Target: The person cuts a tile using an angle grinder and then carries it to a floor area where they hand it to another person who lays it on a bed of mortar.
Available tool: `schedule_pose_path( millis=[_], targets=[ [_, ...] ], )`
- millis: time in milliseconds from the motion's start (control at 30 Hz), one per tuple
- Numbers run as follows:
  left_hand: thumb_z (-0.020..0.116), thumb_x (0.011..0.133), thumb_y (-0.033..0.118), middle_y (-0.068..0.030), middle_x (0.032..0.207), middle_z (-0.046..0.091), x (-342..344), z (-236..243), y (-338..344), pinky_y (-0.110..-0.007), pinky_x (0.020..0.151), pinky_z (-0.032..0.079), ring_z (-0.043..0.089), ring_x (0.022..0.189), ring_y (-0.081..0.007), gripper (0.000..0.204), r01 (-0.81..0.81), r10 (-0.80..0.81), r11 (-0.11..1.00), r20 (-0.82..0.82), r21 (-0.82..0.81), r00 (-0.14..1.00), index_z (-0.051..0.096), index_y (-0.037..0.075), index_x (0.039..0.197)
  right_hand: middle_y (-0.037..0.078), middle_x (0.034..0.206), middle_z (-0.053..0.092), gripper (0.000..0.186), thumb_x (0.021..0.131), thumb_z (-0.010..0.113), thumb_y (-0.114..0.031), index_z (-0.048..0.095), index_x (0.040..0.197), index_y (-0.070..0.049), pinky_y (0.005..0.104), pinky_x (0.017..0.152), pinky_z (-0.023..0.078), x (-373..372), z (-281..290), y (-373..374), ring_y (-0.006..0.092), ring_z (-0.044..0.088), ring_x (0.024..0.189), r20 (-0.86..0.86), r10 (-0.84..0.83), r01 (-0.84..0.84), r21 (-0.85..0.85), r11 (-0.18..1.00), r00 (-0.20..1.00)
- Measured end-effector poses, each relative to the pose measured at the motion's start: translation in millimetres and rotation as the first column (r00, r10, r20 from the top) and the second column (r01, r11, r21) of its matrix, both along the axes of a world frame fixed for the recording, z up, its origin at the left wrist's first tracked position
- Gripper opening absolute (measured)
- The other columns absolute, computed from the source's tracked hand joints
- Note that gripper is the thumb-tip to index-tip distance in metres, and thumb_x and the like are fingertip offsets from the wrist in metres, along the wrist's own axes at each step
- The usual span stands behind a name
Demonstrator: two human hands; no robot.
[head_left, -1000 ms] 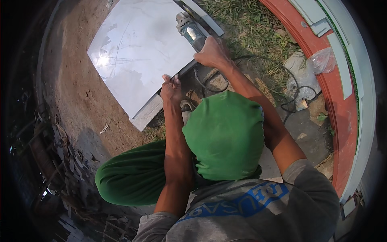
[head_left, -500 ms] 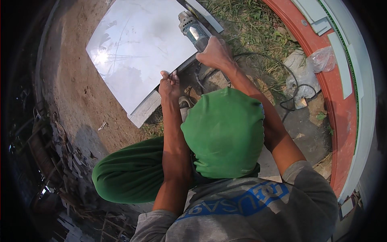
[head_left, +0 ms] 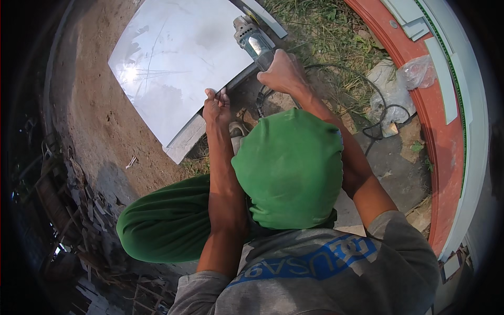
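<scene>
An angle grinder (head_left: 254, 43), grey-green and worn, sits in the closed grip of my right hand (head_left: 283, 72). Its disc (head_left: 250, 16) is at the right edge of a large glossy white tile (head_left: 178, 58), beside a narrow white strip (head_left: 268, 20). At the tile's near edge, my left hand (head_left: 216, 106) is closed, thumb and fingers gripping the rim; some fingertips are hidden. Dark lines cross the tile's face, and a hazy grey patch shows near the grinder. Under the tile's near side lies a pale grey slab (head_left: 185, 140).
The grinder's dark cable (head_left: 362, 79) loops over grass to the right, past a clear plastic bag (head_left: 391, 97). A red ledge (head_left: 443, 173) with pale strips (head_left: 442, 79) curves along the right. My green-trousered knee (head_left: 289, 168) rises in the middle. Broken debris (head_left: 89, 226) lies lower left.
The tile, hands and grinder appear slightly shifted left and up in the picture. A grey haze has appeared over the tile near the grinder. Both grips stay the same.
</scene>
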State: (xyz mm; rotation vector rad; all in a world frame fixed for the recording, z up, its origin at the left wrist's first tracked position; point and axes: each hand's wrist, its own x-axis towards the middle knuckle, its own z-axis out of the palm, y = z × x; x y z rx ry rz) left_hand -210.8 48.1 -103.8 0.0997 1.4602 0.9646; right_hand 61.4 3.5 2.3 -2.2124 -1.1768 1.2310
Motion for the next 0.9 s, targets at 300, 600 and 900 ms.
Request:
schedule_pose_path(
  millis=[300, 600, 900],
  targets=[
    [0.062, 0.117, 0.026, -0.0101, 0.116, 0.070, -6, 5, 0, -0.033, 0.078, 0.062, 0.076, 0.108, -0.0265, 0.023, -0.035, 0.035, 0.999, -0.006, 0.015, 0.999, 0.061, 0.008, 0.132, 0.040, 0.108, 0.076, 0.051, 0.074, 0.076, -0.022, 0.071, 0.106, 0.018, 0.0515, 0.097, 0.062, -9, -3, -15, 0.0533, 0.077, 0.106, -0.004, -0.048, 0.048, 0.079, 0.996, 0.999],
    [0.060, 0.118, 0.027, -0.0094, 0.116, 0.070, -6, 7, 1, -0.033, 0.078, 0.062, 0.076, 0.108, -0.0259, 0.021, -0.038, 0.038, 0.999, -0.013, 0.004, 0.999, 0.062, 0.010, 0.131, 0.040, 0.113, 0.076, 0.055, 0.075, 0.077, -0.023, 0.070, 0.112, 0.017, 0.0519, 0.099, 0.061, -10, -1, -21, 0.0524, 0.076, 0.111, -0.007, -0.037, 0.038, 0.030, 0.999, 0.999],
    [0.058, 0.118, 0.029, -0.0081, 0.115, 0.070, -4, 11, 1, -0.032, 0.080, 0.061, 0.076, 0.106, -0.0241, 0.023, -0.040, 0.040, 0.999, -0.028, -0.005, 0.999, 0.062, 0.009, 0.129, 0.037, 0.112, 0.075, 0.061, 0.079, 0.084, -0.027, 0.065, 0.119, 0.014, 0.0526, 0.100, 0.059, -11, -3, -34, 0.0502, 0.076, 0.109, -0.018, -0.030, 0.030, 0.004, 1.000, 0.999]
  ],
)
